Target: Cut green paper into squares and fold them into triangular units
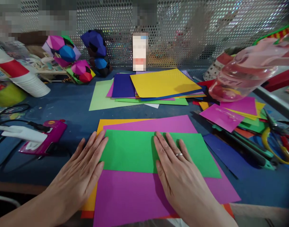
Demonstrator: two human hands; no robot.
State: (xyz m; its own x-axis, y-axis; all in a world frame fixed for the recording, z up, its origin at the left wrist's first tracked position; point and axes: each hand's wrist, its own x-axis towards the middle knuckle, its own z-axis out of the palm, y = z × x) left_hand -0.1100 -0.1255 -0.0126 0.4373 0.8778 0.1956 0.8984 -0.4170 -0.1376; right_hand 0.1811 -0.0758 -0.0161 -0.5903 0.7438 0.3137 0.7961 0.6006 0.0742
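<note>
A green paper strip point(132, 151) lies flat across a larger purple sheet point(127, 195), with an orange sheet point(89, 201) and a red edge showing beneath. My left hand point(84, 167) lies flat with extended fingers, its fingertips at the strip's left end. Toward the strip's right half, my right hand point(176, 164) rests palm down on the green paper, fingers stretched out, a ring on one finger. Neither hand grips anything.
Behind is a stack of coloured sheets point(163, 83). Paper scraps point(221, 116), a cutter point(248, 148) and scissors point(277, 145) lie right, below a pink jug point(241, 72). A magenta power strip point(52, 135), cups point(33, 82) and paper ornaments point(66, 53) stand left.
</note>
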